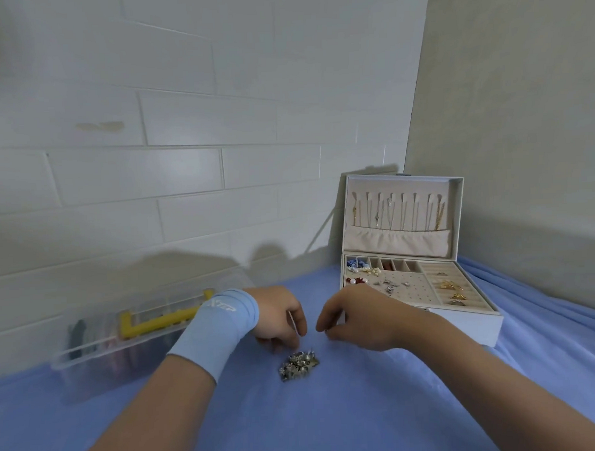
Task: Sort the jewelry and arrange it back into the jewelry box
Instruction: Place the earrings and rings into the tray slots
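At the left edge of the blue-draped surface (pixel 330 420) sits a clear plastic storage box (pixel 101 353) with a yellow handle (pixel 158 323) on its lid, close against the tiled wall and blurred in this view. The left forearm crosses in front of its right end, wearing a pale blue wristband (pixel 215 326).

The left hand (pixel 279 322) hangs knuckles-up with its fingers curled down towards a small heap of silver jewelry (pixel 299 365). A thin pale sliver shows at the fingers, but I cannot tell whether it is gripped. The heap lies near the middle of the surface, just below and between the two hands, with its long axis running from near-left to far-right.

The right hand (pixel 360 317) has its fingertips drawn together as if pinching. Anything between them is too small to see.

Partly behind that hand, in the far right corner, stands the open jewelry box (pixel 468 330). Its long side runs roughly left to right and its lid (pixel 459 213) is upright, facing the person. Necklaces (pixel 403 211) hang inside the lid, and the tray holds earrings and gold rings (pixel 453 287).
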### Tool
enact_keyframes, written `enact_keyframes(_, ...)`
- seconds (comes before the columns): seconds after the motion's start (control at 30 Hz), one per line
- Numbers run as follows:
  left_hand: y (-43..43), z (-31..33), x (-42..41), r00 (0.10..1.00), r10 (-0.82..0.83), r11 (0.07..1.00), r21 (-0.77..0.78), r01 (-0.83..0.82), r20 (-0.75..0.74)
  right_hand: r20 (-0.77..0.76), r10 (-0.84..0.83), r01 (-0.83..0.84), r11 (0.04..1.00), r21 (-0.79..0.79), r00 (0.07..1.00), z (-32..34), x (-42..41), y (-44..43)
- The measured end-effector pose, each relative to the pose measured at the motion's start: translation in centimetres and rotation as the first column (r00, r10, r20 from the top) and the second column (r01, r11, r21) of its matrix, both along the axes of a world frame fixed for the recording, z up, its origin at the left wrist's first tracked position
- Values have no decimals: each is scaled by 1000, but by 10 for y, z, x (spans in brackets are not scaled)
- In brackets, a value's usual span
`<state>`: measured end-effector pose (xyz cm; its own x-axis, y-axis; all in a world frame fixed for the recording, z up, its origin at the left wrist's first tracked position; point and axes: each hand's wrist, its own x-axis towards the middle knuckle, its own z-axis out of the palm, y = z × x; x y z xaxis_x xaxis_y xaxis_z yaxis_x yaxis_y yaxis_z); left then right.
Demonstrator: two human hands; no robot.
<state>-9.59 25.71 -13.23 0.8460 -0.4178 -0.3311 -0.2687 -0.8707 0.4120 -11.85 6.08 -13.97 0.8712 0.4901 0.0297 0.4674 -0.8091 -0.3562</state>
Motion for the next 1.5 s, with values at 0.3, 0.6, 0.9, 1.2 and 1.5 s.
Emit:
enact_keyframes(0.3,-4,3,-7,1000,-25,991,131,27,-16,-81,26,-22,998,56,996,3,-2,-2)
enact_keyframes(0.6,-5,14,-11,996,82,935,-349,-65,36,-141,3,29,974,225,990,19,-1,-13)
enact_keyframes(0.9,-39,18,-6,962,229,748,-660,-76,148,-195,-22,115,869,482,981,44,0,-46)
enact_keyframes(1.2,-101,36,22,942,247,735,-677,-30,227,11,-309,264,830,492,951,52,24,-102)
enact_keyframes(1.5,-135,40,47,952,226,740,-672,-29,208,34,-366,256,713,653,930,45,33,-121)
